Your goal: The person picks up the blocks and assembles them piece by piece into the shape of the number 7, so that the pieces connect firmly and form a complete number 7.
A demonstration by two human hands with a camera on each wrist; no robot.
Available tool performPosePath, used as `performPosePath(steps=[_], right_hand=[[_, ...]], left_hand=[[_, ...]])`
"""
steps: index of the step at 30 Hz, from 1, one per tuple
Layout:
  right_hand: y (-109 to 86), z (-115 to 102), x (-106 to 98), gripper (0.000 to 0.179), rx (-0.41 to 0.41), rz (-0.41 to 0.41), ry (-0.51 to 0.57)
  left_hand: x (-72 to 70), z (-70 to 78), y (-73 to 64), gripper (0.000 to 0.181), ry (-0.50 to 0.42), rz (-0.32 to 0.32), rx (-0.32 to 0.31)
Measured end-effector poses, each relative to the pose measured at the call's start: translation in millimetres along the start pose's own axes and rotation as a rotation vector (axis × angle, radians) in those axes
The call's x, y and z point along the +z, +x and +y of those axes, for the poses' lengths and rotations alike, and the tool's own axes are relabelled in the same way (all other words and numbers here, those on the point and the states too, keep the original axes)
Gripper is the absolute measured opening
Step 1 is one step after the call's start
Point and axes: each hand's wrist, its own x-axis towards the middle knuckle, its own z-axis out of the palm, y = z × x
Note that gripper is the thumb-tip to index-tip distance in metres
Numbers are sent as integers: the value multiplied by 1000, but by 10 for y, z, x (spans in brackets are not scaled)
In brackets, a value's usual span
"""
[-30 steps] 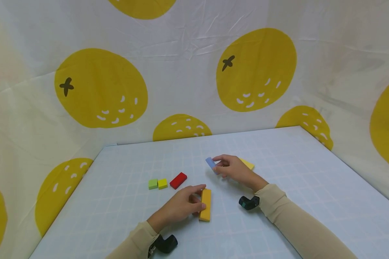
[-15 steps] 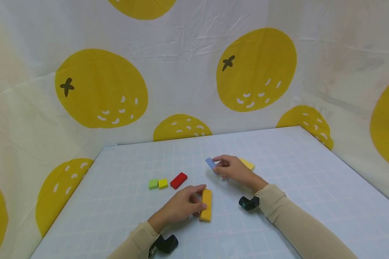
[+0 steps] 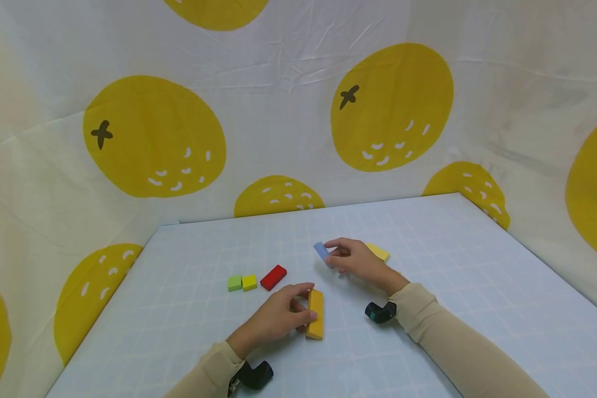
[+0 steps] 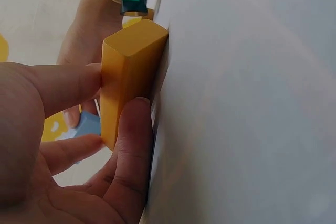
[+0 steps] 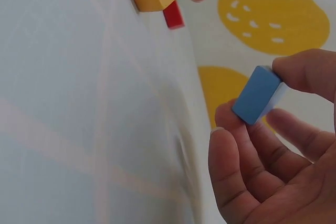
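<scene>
My left hand [image 3: 277,316] holds a long orange block [image 3: 317,326] at its left side, the block lying flat on the table. Thumb and fingertips rest against that block [image 4: 113,93] in the left wrist view. Farther off and to the right, my right hand [image 3: 360,261] pinches a blue block [image 3: 320,250] between thumb and fingers. The right wrist view shows this small blue block [image 5: 257,95] held tilted above the table, its lower fingers loosely curled beneath.
Left of the hands lie a red block [image 3: 273,277], a small yellow block [image 3: 249,282] and a green block [image 3: 234,283]. A pale yellow block [image 3: 378,251] is partly hidden behind the right hand. A white curtain [image 3: 278,121] with yellow fruit prints encloses the table.
Both hands keep their holds on the orange and blue blocks, almost still. The whole view shifts very slightly.
</scene>
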Motion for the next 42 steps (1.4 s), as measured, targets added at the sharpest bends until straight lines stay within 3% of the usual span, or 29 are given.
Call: performPosePath(steps=[5,14,23,42], right_hand=[[4,6,-5,49,16,-3,-14],[19,21,7,50,20,-9,-9],[-18,-15,28,63,26,-14,-36],[-5,21,83,53,54,-9,-19]], left_hand=[[-6,2,0,67,8,-5,15],[-29,41,-22,82,54,-26,-20],[-34,76,-61,89,93,-72,-18],[-9,79,-77,89,189,-57,-2]])
